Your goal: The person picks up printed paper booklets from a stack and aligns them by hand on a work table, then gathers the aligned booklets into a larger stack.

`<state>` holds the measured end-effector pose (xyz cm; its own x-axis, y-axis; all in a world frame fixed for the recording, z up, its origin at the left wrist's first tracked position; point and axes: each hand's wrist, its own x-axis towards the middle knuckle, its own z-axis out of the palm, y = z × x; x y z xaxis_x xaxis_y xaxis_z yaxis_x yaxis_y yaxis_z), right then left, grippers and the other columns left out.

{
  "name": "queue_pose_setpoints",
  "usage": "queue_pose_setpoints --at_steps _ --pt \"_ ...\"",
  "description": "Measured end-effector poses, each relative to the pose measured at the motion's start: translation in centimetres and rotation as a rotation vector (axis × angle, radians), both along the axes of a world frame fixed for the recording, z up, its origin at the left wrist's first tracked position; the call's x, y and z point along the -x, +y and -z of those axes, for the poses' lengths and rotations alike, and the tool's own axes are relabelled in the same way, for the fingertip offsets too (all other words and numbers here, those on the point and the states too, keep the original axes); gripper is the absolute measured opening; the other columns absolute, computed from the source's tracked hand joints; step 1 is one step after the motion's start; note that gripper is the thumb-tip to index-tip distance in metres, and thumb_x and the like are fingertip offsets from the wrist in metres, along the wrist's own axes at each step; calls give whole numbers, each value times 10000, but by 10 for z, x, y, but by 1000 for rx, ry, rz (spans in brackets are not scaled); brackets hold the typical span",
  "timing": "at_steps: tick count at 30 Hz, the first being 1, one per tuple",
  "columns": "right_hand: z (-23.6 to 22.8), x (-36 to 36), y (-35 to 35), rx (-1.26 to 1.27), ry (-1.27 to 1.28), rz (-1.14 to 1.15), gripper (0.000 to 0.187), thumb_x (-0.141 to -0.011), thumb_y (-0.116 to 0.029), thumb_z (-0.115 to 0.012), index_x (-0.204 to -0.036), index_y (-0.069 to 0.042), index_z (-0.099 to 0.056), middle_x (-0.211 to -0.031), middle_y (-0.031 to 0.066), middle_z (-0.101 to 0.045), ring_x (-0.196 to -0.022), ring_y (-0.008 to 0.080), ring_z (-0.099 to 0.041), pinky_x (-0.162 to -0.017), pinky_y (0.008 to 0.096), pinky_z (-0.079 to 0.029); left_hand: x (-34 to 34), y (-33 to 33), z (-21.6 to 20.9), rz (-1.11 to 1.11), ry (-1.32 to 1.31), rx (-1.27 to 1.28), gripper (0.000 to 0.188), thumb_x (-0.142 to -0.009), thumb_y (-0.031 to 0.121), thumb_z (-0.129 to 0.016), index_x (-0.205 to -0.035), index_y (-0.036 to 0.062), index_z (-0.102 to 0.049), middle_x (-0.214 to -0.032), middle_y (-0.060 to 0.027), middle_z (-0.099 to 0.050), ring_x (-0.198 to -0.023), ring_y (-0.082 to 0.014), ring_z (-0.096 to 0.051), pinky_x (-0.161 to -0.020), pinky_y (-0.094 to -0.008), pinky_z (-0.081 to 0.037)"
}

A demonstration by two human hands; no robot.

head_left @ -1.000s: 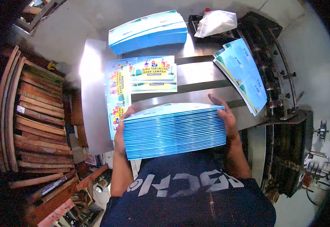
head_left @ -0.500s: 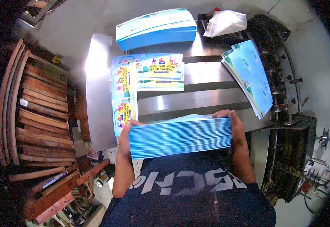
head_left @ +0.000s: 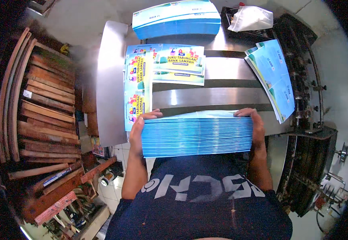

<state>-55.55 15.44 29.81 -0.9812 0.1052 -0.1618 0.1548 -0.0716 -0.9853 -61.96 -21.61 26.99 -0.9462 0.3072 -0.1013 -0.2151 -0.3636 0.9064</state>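
With the left hand [head_left: 137, 130] clasping one end and the right hand [head_left: 258, 126] the other, the stack of booklets [head_left: 196, 136] is gripped firmly between them, fingers bent over its far top corners. Keeping the stack pressed together seems the step in hand; any next move would call for even inward pressure, lest the middle layers slip. Both forearms reach up from below, one on either side of the stack, in front of the dark shirt [head_left: 206, 212]; whether its underside rests on anything cannot be told. Beyond the stack stretches the metal table [head_left: 174, 98], with colourful sheets [head_left: 138, 86] to the stack's far left, blue sheets [head_left: 276, 82] to its far right and another pile [head_left: 176, 28] farthest beyond it.
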Motion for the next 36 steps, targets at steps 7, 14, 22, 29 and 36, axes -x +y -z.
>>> queue_pose_setpoints --at_steps 7,14,22,29,36 --pt "20 -7 -2 311 11 94 774 -967 -643 -149 -1063 -14 -591 -1259 218 -537 -1120 292 -537 -1046 414 -379 3 12 -2 -3 -42 -87 578 -1024 461 -238 -1161 6 -568 -1286 -210 -537 -1212 -272 -488 -1063 -399 -357" --pt "-3 2 -18 294 47 70 821 -930 -705 -160 -1151 -28 -568 -1396 205 -446 -1271 308 -437 -1116 436 -289 0 16 -8 -56 -80 -148 639 -1015 518 -214 -1235 5 -526 -1340 -199 -500 -1229 -269 -469 -1085 -413 -327" --pt "-3 6 -19 355 67 119 841 -920 -715 -193 -1238 -25 -553 -1449 217 -397 -1400 312 -270 -1166 458 -166 10 16 -2 -39 -45 -177 657 -1010 536 -229 -1305 5 -480 -1388 -176 -468 -1298 -247 -398 -1123 -392 -261" --pt "13 -10 -2 167 -31 -19 739 -931 -666 -317 -1230 -29 -545 -1331 190 -494 -1229 290 -478 -1089 441 -325 -4 -9 12 5 -204 -261 653 -1002 545 -265 -1291 9 -502 -1347 -186 -503 -1263 -268 -455 -1098 -406 -327" --pt "-19 -36 21 -210 89 -419 914 -712 -213 -802 -1454 -44 -296 -1417 171 -419 -1323 298 -396 -1117 417 -289 -19 -43 -28 407 225 300 901 -811 444 -729 -1465 24 -271 -1496 -190 -315 -1389 -300 -308 -1144 -401 -239"
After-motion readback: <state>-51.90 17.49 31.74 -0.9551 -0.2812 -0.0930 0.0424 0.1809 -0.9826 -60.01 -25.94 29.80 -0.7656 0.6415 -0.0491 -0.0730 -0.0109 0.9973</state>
